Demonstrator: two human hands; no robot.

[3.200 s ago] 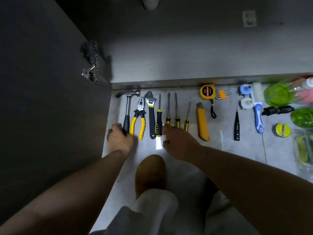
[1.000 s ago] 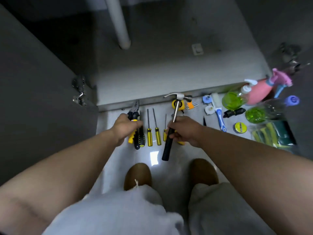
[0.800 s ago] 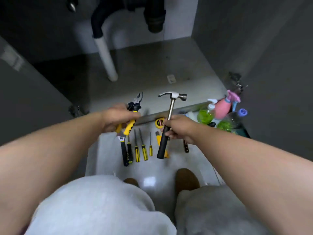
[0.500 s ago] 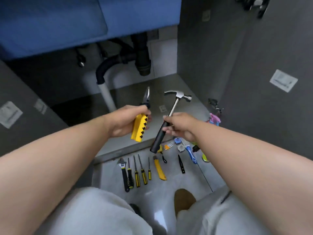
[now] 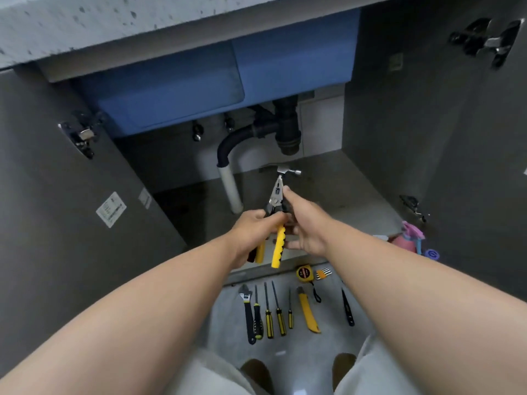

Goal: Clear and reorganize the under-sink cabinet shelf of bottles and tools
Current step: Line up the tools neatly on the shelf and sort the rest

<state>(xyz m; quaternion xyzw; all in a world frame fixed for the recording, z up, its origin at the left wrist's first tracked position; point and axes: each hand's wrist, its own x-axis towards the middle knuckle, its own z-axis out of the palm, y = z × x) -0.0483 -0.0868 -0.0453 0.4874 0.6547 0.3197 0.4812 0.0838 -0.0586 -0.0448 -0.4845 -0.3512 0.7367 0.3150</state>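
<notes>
Now the left hand [image 5: 251, 229] grips the yellow-handled pliers [image 5: 276, 220], nose pointing up and away toward the cabinet shelf [image 5: 336, 192], while the right hand [image 5: 302, 223], just beside, clasps the hammer [image 5: 282, 170], its head poking out beyond the pliers' tip.
</notes>
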